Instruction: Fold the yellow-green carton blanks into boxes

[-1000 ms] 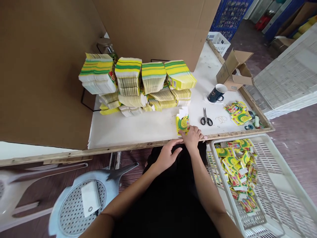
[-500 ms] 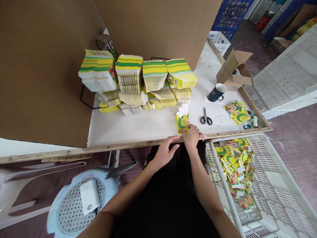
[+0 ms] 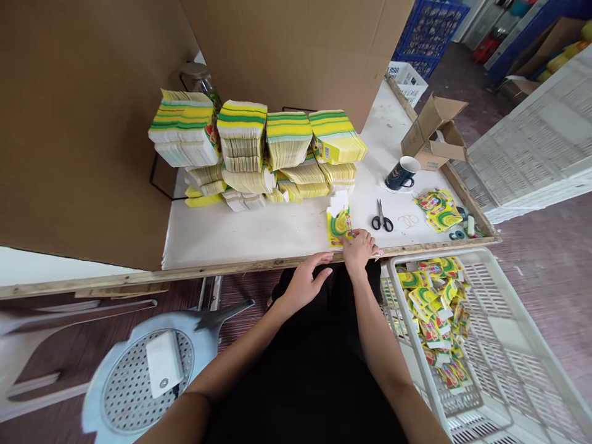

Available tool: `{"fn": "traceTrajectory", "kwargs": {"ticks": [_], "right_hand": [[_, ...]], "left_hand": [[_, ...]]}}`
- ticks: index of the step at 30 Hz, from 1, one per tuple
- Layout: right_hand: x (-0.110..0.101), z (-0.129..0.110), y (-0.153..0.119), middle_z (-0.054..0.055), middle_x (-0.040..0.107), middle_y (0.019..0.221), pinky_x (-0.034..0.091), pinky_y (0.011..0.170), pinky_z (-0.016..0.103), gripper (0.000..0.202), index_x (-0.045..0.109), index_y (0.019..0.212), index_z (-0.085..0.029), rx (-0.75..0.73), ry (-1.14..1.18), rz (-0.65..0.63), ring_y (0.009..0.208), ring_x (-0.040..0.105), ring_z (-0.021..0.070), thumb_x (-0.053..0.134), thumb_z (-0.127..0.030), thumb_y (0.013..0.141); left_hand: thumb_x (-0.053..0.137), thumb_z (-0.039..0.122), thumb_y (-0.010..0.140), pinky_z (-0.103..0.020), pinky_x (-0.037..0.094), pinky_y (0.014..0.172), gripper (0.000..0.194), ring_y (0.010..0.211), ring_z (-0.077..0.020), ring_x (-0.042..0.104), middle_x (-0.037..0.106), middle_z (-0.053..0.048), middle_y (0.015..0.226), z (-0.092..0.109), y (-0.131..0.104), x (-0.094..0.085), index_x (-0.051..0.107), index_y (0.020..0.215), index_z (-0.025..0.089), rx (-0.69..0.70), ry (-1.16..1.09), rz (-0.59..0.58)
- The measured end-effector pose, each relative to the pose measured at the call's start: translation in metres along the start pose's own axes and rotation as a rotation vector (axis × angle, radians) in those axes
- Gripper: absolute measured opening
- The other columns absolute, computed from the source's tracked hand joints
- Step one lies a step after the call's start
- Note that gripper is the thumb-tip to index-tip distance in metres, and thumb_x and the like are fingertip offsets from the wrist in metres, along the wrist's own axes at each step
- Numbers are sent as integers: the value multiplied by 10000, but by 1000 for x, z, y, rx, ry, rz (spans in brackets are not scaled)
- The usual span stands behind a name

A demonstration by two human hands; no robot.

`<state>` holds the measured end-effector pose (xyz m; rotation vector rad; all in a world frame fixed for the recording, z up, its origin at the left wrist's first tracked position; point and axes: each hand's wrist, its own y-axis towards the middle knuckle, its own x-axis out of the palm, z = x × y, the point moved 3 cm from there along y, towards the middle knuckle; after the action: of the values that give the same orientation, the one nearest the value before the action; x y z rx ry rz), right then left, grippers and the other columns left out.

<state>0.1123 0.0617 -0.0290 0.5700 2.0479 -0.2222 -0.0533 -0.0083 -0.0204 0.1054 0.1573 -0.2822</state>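
Note:
At the table's front edge lies a flat yellow-green printed carton with white flaps pointing away from me. My right hand rests at its lower right corner, thumb touching the print and fingers stretched out over the edge. My left hand is just left of it at the wooden edge, palm inward, thumb and fingers apart, holding nothing. Behind the carton stand piled stacks of flat cartons, two layers high. Black-handled scissors lie to the right of the carton.
A dark mug, rubber bands, loose cartons and an open cardboard box occupy the table's right side. A white crate with filled printed packs stands below right. A grey-blue stool bearing a white device is lower left.
The view has shifted slightly. My right hand has slid a little to the right against the carton, and my left hand stays almost still at the edge.

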Motion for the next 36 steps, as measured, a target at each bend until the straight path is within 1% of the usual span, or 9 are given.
{"fn": "traceTrajectory", "kwargs": {"ticks": [5,8,10,13,17,20,22,28,36], "right_hand": [[-8,4,0,111,705,945,341,1001,485,175,554,890,-187,21,379,57,975,602,289,688,-257,802],[-22,11,-8,66,692,896,457,876,393,191,543,919,-198,12,521,51,802,617,205,652,-328,831],[-33,17,-20,58,700,886,495,788,344,258,571,959,-198,13,750,26,779,635,189,671,-398,831],[-45,24,-48,45,729,871,527,791,330,361,654,980,-204,64,1100,-95,801,670,184,797,-447,756],[-48,28,-83,39,751,885,556,810,337,363,700,934,-216,200,1271,-252,810,692,183,869,-440,703],[-47,28,-96,24,747,868,564,787,324,365,707,903,-222,265,1337,-310,786,688,173,894,-433,671],[-48,27,-100,14,741,850,561,776,308,364,714,896,-223,284,1359,-336,778,682,163,906,-421,659],[-54,27,-102,40,760,945,552,869,333,325,728,941,-217,197,1267,-287,888,691,185,861,-432,737],[-53,31,-111,16,679,742,523,674,309,309,686,850,-192,82,1024,-207,683,619,167,773,-488,831]], "left_hand": [[624,305,943,-466,497,1106,337,1166,-253,691,723,-140,1254,2,1,-1,636,1252,172,-16,-50,18],[653,372,935,-457,512,1082,389,1132,-251,699,727,-144,1216,5,3,-8,631,1268,172,-50,-150,87],[682,425,920,-457,518,1071,480,1129,-256,701,717,-151,1232,8,6,-13,606,1322,175,-66,-292,112],[726,500,878,-472,505,1088,629,1223,-299,667,673,-166,1350,15,14,-12,568,1404,193,-45,-583,-1],[776,518,827,-475,450,1148,664,1373,-354,560,630,-168,1433,24,20,1,616,1382,190,-38,-805,-216],[786,553,801,-483,439,1156,648,1401,-366,534,637,-164,1427,28,18,12,663,1332,203,-68,-867,-356],[788,576,787,-489,449,1146,631,1391,-371,545,655,-165,1402,29,16,16,695,1286,201,-94,-878,-385],[793,584,775,-472,526,1055,556,1217,-356,677,755,-166,1203,29,15,16,754,1126,155,-163,-864,-295],[763,624,782,-376,594,842,541,941,-265,751,781,-89,919,11,17,24,713,1029,145,-244,-713,-70]]}}
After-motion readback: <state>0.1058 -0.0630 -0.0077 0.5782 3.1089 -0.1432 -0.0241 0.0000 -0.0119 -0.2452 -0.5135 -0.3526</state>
